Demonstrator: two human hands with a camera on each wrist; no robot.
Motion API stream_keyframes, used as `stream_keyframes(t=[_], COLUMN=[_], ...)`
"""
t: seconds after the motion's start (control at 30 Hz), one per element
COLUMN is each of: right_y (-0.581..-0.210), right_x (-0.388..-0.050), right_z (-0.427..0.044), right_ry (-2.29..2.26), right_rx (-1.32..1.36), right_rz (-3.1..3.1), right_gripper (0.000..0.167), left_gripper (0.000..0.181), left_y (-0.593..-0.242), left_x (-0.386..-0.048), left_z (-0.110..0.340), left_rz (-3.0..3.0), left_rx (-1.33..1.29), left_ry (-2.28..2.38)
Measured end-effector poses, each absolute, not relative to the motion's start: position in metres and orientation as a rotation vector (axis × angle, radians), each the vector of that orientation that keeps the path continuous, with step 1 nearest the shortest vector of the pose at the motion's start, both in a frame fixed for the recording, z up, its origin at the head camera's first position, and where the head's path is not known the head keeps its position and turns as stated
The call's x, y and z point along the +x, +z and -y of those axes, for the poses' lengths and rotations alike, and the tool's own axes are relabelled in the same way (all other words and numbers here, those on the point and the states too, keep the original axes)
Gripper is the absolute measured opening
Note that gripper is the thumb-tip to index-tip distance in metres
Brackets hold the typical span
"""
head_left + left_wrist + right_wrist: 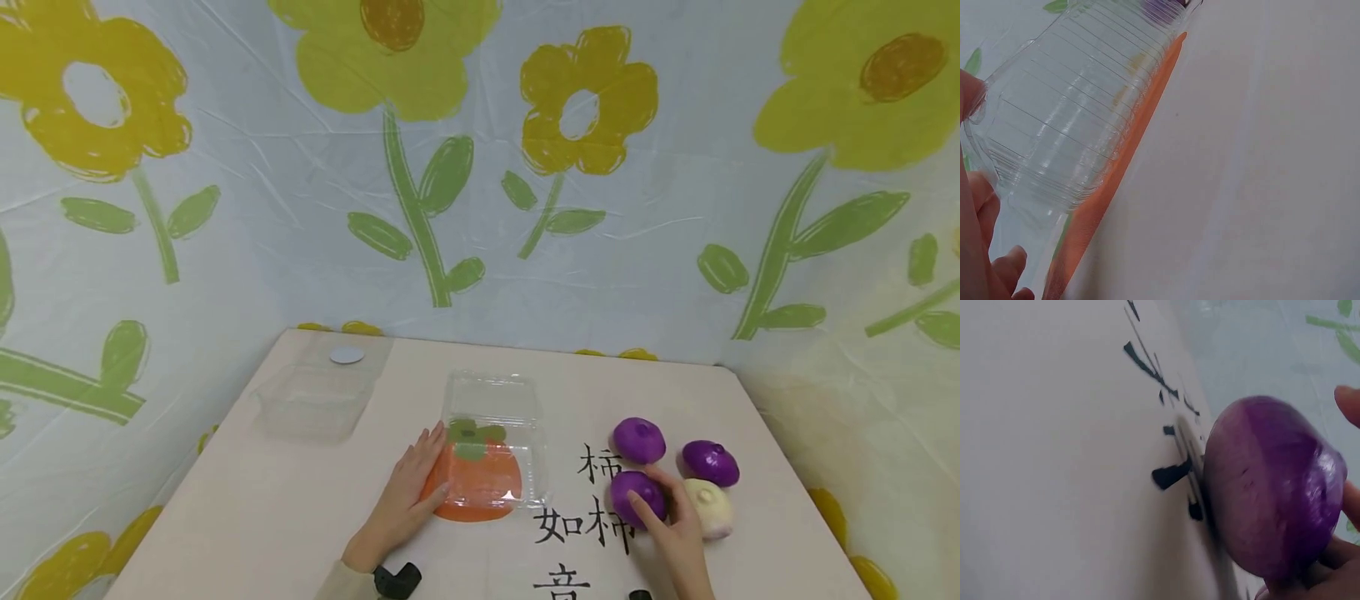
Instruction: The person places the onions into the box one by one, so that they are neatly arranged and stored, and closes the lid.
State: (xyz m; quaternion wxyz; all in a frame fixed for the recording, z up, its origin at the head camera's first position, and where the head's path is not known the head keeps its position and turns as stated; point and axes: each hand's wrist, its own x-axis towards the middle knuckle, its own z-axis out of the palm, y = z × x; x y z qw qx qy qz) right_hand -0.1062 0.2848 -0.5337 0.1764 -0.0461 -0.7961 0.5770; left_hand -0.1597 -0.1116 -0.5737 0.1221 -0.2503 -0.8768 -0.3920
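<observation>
Just beside right hand (678,531), fingers round purple onion (632,500), three others (709,508); straight-fingered left hand (407,483) against clear box (492,400).

A pale, creased sheet (637,275) is forming the far wall; a matching left panel (45,450) and right panel (885,400) are enclosing the sides. Printed yellow flowers (442,71) and green stems (416,217) are decorating this sheeting. The pale counter (247,533) is extending toward the far wall. Its surface is displaying an orange fruit print (471,512) near the middle and black characters (561,527) to the right of it. Diffuse light is falling across the surfaces.
</observation>
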Motion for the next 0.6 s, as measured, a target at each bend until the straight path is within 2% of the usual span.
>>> stream_keyframes(t=[0.27, 0.6], right_y=[-0.542, -0.547], right_x=[-0.103, -0.101], right_z=[-0.287, -0.290], right_ry=[1.590, 1.461], right_rx=[-0.108, -0.146], right_rz=[2.324, 2.481], right_gripper=[0.058, 0.083], left_gripper=[0.073, 0.073], left_y=[-0.573, -0.573], left_x=[-0.159, -0.158], left_z=[0.112, 0.112], left_rz=[2.545, 2.556], left_rx=[-0.737, -0.708], left_ry=[-1.150, -1.141])
